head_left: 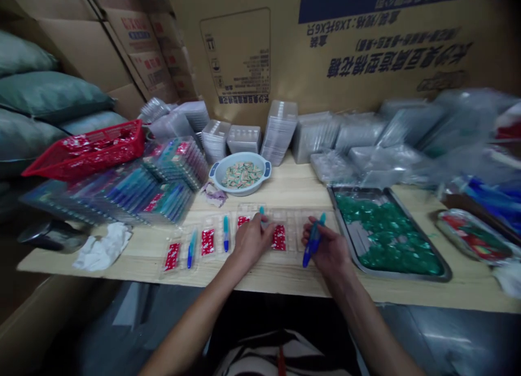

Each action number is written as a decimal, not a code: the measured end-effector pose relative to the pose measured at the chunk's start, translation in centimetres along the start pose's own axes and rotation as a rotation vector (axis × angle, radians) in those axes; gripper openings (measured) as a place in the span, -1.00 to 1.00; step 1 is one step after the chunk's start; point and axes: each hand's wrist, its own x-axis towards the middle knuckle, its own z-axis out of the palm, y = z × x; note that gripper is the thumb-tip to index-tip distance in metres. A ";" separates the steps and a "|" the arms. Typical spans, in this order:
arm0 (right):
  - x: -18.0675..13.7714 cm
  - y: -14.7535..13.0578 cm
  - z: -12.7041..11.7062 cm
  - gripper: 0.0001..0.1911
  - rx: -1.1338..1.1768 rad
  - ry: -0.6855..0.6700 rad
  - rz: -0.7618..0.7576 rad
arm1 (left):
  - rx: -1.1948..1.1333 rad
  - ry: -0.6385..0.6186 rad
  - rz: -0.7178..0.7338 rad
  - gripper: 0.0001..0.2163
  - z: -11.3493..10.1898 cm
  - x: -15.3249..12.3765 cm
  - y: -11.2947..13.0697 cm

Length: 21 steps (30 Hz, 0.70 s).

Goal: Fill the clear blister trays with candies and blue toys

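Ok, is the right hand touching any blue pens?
Touching: the head view shows the right hand curled around blue pens, their ends sticking out past the fingers.

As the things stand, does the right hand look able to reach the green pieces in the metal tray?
Probably yes: the right hand is close beside the metal tray, and nothing visible blocks the green pieces. However, it holds blue pen-shaped items, which may hinder grasping.

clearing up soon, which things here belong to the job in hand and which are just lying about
Likely in the job:
- pens
- red packets
- clear trays
- bowl
- green pieces

Likely lying about:
- tissue
- purple scrap
- dark cylinder
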 end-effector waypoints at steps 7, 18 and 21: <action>-3.1 4.0 1.4 -0.68 -0.340 -0.245 0.090 | -0.381 -0.152 0.103 -0.68 1.9 0.2 2.8; -2.2 0.5 -2.7 -0.58 -0.856 -0.196 -0.167 | -0.617 -0.172 -0.104 -0.76 3.8 7.0 5.0; -1.7 -2.0 -5.3 -0.43 -1.051 -0.127 -0.301 | -0.465 -0.125 -0.070 -0.81 5.3 8.0 5.3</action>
